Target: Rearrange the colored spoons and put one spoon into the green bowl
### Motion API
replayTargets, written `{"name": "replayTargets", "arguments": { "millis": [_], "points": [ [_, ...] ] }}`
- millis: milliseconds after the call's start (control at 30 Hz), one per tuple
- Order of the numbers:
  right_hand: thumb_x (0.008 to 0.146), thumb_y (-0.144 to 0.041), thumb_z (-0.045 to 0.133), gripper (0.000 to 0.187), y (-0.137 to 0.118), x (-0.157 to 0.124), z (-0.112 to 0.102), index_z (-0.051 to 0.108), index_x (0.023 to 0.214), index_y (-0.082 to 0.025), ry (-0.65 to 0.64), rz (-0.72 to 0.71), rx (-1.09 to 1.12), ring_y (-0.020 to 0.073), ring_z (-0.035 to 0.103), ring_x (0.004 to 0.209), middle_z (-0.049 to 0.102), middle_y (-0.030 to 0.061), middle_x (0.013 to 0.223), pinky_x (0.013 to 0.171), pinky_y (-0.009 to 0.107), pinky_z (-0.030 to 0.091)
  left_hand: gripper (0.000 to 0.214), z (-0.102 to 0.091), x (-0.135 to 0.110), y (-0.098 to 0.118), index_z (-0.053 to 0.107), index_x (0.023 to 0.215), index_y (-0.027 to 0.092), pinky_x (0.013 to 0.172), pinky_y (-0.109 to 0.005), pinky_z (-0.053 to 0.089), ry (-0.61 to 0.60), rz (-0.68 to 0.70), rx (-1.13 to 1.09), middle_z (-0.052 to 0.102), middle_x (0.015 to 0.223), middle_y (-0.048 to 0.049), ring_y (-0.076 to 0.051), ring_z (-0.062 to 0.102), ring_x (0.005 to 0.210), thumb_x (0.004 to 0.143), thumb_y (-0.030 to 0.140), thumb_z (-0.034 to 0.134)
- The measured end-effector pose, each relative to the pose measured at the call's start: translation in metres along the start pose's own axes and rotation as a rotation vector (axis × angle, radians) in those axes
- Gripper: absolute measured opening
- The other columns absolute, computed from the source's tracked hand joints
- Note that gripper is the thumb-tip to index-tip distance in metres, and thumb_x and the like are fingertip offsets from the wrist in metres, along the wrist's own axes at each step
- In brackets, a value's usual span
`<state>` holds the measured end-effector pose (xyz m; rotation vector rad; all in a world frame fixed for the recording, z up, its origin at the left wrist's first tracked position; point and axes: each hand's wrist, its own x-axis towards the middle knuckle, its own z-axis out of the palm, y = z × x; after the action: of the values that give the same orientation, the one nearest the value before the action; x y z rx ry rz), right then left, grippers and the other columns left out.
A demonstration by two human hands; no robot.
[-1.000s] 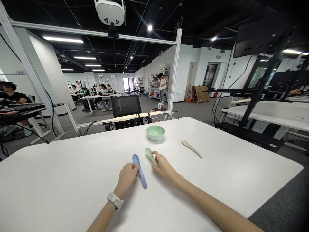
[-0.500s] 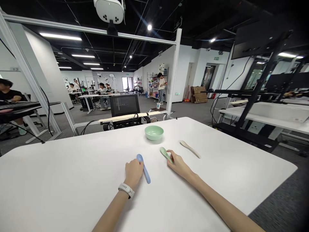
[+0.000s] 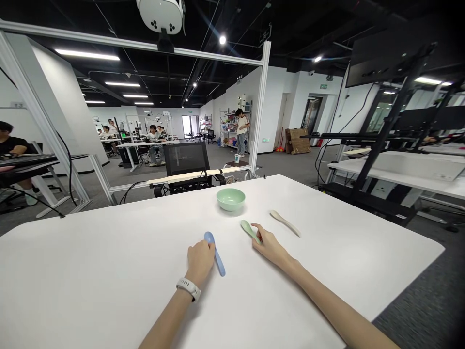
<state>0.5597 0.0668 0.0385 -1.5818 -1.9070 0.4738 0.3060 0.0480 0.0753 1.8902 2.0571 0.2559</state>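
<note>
My left hand (image 3: 199, 259), with a white watch on its wrist, lies curled on the white table (image 3: 109, 271), its fingers closed on a blue spoon (image 3: 215, 253). My right hand (image 3: 269, 245) pinches the handle of a green spoon (image 3: 248, 230) that rests on the table. A light green bowl (image 3: 230, 199) stands beyond both spoons. A beige spoon (image 3: 285, 223) lies alone to the right of my right hand.
A black chair (image 3: 186, 162) and a metal frame (image 3: 259, 106) stand past the table's far edge. More desks with seated people are at the back left, another person stands by shelves, and a dark stand (image 3: 381, 140) rises at the right.
My right hand has slid the green spoon to the right, away from the blue one. My left hand has shifted slightly right with the blue spoon. Since half a second ago little differs.
</note>
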Motion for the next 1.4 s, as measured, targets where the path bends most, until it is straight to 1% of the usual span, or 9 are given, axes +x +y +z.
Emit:
{"name": "replayTargets", "arguments": {
  "millis": [167, 300, 400, 633, 867, 1233, 1333, 1400],
  "points": [
    [0.088, -0.025, 0.049, 0.055, 0.0034, 0.0006, 0.0006, 0.053, 0.142, -0.016, -0.007, -0.007, -0.008, 0.0194, 0.057, 0.073, 0.058, -0.001, 0.082, 0.07, 0.031, 0.044, 0.044, -0.0008, -0.0003, -0.0006, 0.072, 0.102, 0.018, 0.1, -0.046, 0.052, 0.002, -0.027, -0.026, 0.078, 0.107, -0.0062, -0.021, 0.07, 0.102, 0.098, 0.058, 0.054],
    [0.089, -0.027, 0.048, 0.055, 0.0051, 0.0015, 0.0012, 0.052, 0.143, -0.016, -0.015, -0.008, -0.012, 0.0193, 0.057, 0.073, 0.057, -0.0014, 0.082, 0.07, 0.031, 0.044, 0.046, -0.0001, 0.0006, -0.0015, 0.071, 0.1, 0.018, 0.099, -0.045, 0.051, 0.007, -0.037, -0.041, 0.078, 0.105, -0.0061, -0.02, 0.071, 0.099, 0.097, 0.061, 0.053],
    [0.089, -0.027, 0.048, 0.055, 0.0044, 0.0014, 0.0008, 0.051, 0.143, -0.016, -0.018, -0.006, -0.007, 0.0194, 0.057, 0.073, 0.057, -0.0015, 0.081, 0.069, 0.031, 0.043, 0.045, 0.0005, 0.0008, -0.0019, 0.071, 0.1, 0.018, 0.098, -0.044, 0.051, 0.007, -0.036, -0.045, 0.077, 0.106, -0.006, -0.02, 0.07, 0.099, 0.098, 0.06, 0.053],
    [0.089, -0.028, 0.05, 0.055, 0.0019, -0.0003, -0.0012, 0.053, 0.142, -0.015, -0.01, -0.001, 0.009, 0.0196, 0.057, 0.073, 0.059, -0.0008, 0.083, 0.071, 0.032, 0.045, 0.042, 0.0004, -0.0001, -0.0018, 0.071, 0.103, 0.018, 0.1, -0.047, 0.053, -0.009, -0.028, -0.049, 0.077, 0.108, -0.0059, -0.02, 0.071, 0.102, 0.097, 0.057, 0.057],
    [0.089, -0.03, 0.052, 0.052, 0.0018, -0.0004, -0.001, 0.055, 0.14, -0.018, -0.011, -0.007, 0.006, 0.0211, 0.059, 0.076, 0.062, 0.0004, 0.084, 0.072, 0.033, 0.045, 0.041, -0.0005, 0.0004, -0.0016, 0.071, 0.107, 0.017, 0.102, -0.048, 0.054, -0.015, -0.043, -0.062, 0.077, 0.112, -0.0067, -0.021, 0.071, 0.107, 0.097, 0.055, 0.059],
    [0.09, -0.034, 0.053, 0.051, -0.0014, -0.0016, -0.0029, 0.057, 0.138, -0.018, -0.001, -0.009, 0.0, 0.0214, 0.06, 0.075, 0.063, 0.0004, 0.083, 0.073, 0.034, 0.047, 0.042, 0.0007, 0.002, -0.0032, 0.072, 0.108, 0.018, 0.103, -0.049, 0.054, -0.001, -0.048, -0.106, 0.077, 0.113, -0.0071, -0.022, 0.071, 0.108, 0.096, 0.057, 0.059],
    [0.092, -0.036, 0.052, 0.052, -0.0006, -0.0013, -0.0015, 0.056, 0.14, -0.017, -0.011, -0.008, -0.015, 0.0215, 0.06, 0.076, 0.063, 0.0014, 0.085, 0.074, 0.035, 0.047, 0.041, 0.0038, 0.003, -0.003, 0.071, 0.108, 0.017, 0.1, -0.048, 0.055, 0.005, -0.041, -0.123, 0.077, 0.112, -0.0067, -0.021, 0.071, 0.105, 0.097, 0.055, 0.06],
    [0.094, -0.041, 0.052, 0.053, 0.0014, -0.0009, -0.0012, 0.056, 0.141, -0.016, -0.003, -0.004, -0.02, 0.0218, 0.06, 0.076, 0.064, 0.0022, 0.086, 0.074, 0.035, 0.048, 0.04, 0.0042, 0.0039, -0.0057, 0.071, 0.106, 0.017, 0.096, -0.046, 0.057, 0.01, -0.027, -0.142, 0.076, 0.108, -0.0054, -0.02, 0.071, 0.1, 0.096, 0.055, 0.061]
  ]
}}
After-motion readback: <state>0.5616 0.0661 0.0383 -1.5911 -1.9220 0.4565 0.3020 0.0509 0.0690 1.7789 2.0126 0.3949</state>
